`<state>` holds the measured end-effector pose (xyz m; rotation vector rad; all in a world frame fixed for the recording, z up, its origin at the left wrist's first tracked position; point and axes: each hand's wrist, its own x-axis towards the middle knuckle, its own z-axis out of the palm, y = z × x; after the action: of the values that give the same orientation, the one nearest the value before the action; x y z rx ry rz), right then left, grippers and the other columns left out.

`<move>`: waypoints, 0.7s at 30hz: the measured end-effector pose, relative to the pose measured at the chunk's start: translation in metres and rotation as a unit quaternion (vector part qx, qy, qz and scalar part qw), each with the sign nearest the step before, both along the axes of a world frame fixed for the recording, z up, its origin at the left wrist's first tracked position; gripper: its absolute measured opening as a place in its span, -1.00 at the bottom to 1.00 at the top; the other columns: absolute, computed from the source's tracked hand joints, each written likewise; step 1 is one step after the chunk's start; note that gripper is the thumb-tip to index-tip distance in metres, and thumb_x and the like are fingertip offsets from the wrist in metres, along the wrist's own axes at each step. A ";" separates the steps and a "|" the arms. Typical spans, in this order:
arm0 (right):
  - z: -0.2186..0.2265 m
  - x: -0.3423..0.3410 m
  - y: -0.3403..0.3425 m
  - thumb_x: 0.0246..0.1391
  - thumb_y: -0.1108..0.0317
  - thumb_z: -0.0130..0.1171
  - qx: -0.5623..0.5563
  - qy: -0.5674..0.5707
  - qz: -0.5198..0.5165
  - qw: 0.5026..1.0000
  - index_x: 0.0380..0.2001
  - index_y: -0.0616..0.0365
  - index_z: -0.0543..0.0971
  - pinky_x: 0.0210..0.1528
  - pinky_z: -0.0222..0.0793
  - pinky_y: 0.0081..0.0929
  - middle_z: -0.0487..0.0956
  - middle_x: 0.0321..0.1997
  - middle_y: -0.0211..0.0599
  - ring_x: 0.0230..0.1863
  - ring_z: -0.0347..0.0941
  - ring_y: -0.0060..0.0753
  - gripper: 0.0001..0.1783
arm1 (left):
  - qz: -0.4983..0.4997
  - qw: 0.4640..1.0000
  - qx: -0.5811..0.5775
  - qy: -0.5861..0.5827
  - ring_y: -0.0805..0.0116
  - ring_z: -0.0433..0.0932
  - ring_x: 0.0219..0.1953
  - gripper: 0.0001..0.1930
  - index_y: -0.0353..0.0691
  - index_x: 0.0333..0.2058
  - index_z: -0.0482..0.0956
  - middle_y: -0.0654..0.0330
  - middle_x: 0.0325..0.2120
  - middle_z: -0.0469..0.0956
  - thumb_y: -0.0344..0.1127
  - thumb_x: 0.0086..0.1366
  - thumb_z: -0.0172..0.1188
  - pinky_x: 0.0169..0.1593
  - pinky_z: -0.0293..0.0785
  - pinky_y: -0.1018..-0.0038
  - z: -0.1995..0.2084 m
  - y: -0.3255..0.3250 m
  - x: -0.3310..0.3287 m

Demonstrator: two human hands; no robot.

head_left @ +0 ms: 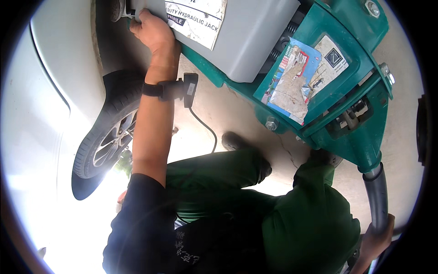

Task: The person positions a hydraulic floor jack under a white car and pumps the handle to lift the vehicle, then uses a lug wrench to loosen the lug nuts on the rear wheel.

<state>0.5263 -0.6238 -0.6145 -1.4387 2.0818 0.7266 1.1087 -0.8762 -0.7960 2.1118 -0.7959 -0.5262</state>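
Observation:
A large green floor jack (248,93) with a grey cover (255,34) lies across the upper right. My left hand (153,29) is at its far left end, fingers curled on the edge beside the cover; part of the grip is hidden. From the jack's near right end runs a handle with a black sleeve (377,196). My right hand (378,237) is wrapped round that handle at the lower right, partly cut by the picture's dark rim. Torn paper labels (289,89) cover part of the green body.
A white car (36,114) stands close on the left, its wheel (114,132) beside my left forearm. A black strap with a small cabled device (189,89) is on my left wrist. My green-trousered legs (214,171) and dark shoes are below the jack on the pale concrete floor (228,109).

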 end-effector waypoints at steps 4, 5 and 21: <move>0.009 -0.025 0.021 -0.09 0.58 0.19 0.013 -0.049 0.010 0.999 -0.15 0.09 0.49 -0.20 0.45 -0.23 0.56 -0.29 -0.08 -0.29 0.54 0.04 -0.64 | -0.011 0.999 -0.006 0.040 0.06 0.39 0.06 -0.34 -0.50 0.21 0.09 -0.13 0.10 0.32 -0.08 0.30 -0.10 0.16 0.32 0.30 0.008 -0.002 -0.022; 0.007 -0.026 0.018 -0.10 0.58 0.19 0.007 -0.066 0.016 0.998 -0.13 0.09 0.49 -0.19 0.46 -0.23 0.56 -0.29 -0.09 -0.28 0.54 0.04 -0.62 | -0.002 0.999 -0.006 0.037 0.07 0.39 0.05 -0.34 -0.50 0.20 0.09 -0.13 0.10 0.32 -0.08 0.30 -0.10 0.15 0.32 0.30 0.006 -0.003 -0.022; -0.021 -0.030 0.012 0.14 0.09 0.18 -0.095 -0.052 0.308 0.945 -0.18 0.17 0.54 -0.46 0.48 -0.40 0.61 -0.33 -0.41 -0.46 0.57 -0.27 -0.64 | -0.011 0.998 -0.015 -0.068 0.14 0.38 0.06 -0.33 -0.50 0.23 0.15 -0.10 0.08 0.36 -0.08 0.31 -0.06 0.15 0.29 0.37 0.001 0.001 0.004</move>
<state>0.4965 -0.6117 -0.6357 -2.2281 1.6503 0.6624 1.1123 -0.8750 -0.7953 2.1318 -0.8982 -0.3819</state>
